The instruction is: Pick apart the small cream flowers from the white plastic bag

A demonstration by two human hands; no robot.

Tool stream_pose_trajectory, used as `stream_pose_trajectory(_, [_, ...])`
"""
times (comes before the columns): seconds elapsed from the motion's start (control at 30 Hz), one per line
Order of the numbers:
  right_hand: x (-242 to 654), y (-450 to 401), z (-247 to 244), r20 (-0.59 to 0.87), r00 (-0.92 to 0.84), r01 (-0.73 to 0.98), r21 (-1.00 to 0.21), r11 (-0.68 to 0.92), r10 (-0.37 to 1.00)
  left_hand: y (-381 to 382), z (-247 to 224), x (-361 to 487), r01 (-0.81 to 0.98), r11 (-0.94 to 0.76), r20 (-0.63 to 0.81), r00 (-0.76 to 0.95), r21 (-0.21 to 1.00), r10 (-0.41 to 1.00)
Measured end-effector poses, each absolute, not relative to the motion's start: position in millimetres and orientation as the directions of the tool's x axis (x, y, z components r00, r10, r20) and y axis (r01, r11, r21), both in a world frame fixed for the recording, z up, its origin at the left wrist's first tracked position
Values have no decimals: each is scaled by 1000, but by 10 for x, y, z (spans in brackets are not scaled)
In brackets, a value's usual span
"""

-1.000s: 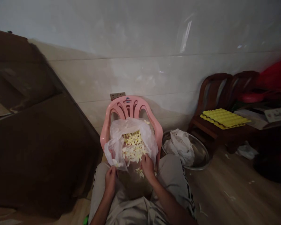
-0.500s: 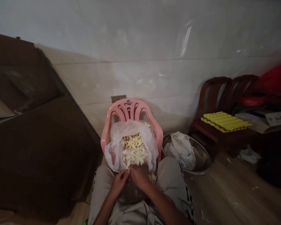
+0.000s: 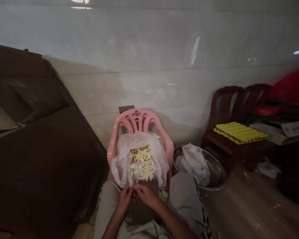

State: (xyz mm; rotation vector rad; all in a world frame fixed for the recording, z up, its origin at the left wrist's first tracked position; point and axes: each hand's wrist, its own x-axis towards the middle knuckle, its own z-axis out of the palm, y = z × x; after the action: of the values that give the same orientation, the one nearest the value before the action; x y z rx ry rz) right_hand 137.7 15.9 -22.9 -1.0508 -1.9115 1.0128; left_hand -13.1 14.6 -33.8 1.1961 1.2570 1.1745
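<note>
A pink plastic chair [image 3: 168,146] stands in front of me, with an open white plastic bag [image 3: 124,146] on its seat. Inside the bag lie many pale yellow-white flowers [image 3: 143,166]. My left hand [image 3: 125,196] is closed in a pinch at the bag's near edge, a small pale flower at its fingertips. Close beside it, almost touching, my right hand [image 3: 145,194] has its fingers pressed together; what they hold is too small to make out. More flowers [image 3: 162,195] sit just right of my right hand, between my knees.
A metal basin [image 3: 220,181] holding a white cloth or bag [image 3: 193,162] is on the floor at right. Behind it, a wooden chair [image 3: 214,141] bears yellow egg trays [image 3: 239,132]. A large dark brown panel [image 3: 40,166] fills the left side.
The view has tilted up slightly, so the chair and bag appear lower. My hands have come closer together, and the small flower now shows at my left fingertips.
</note>
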Motion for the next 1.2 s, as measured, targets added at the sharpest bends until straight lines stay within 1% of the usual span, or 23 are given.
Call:
stream_pose_trajectory(0.07, [1371, 187, -292, 125, -412, 219, -948, 231, 903, 136, -309, -119, 35, 47, -47, -11, 998, 999])
stream_pose_trajectory(0.17, [1343, 217, -324, -8, -430, 114, -992, 46, 903, 106, -261, -118, 47, 43, -42, -16, 998, 999])
stream_pose_trajectory(0.23, [1325, 237, -313, -56, -451, 67, -997, -29, 891, 91, -228, -122, 53, 42, -42, -10, 998, 999])
stream_pose_trajectory(0.4, [1323, 282, -287, -119, -489, -13, -990, -144, 864, 90, -147, -123, 41, 64, -63, -20, 997, 998])
stream_pose_trajectory(0.53, [1342, 290, -301, -128, -499, -74, -979, -190, 857, 98, -123, -116, 24, 50, -51, 28, 998, 998])
stream_pose_trajectory(0.67, [1334, 292, -315, -154, -493, -91, -970, -226, 857, 99, -137, -113, -1, 47, -47, 12, 999, 999])
stream_pose_trajectory(0.93, [1305, 302, -364, -166, -511, -125, -956, -264, 844, 109, -170, -138, -16, 47, -46, 19, 999, 999])
stream_pose_trajectory(1.1, [1301, 322, -401, -155, -510, -143, -955, -261, 846, 103, -180, -153, -20, 3, -3, 7, 1000, 1000])
stream_pose_trajectory(1.2, [1298, 327, -401, -160, -508, -147, -952, -268, 846, 104, -168, -157, -30, 15, -15, 6, 999, 1000])
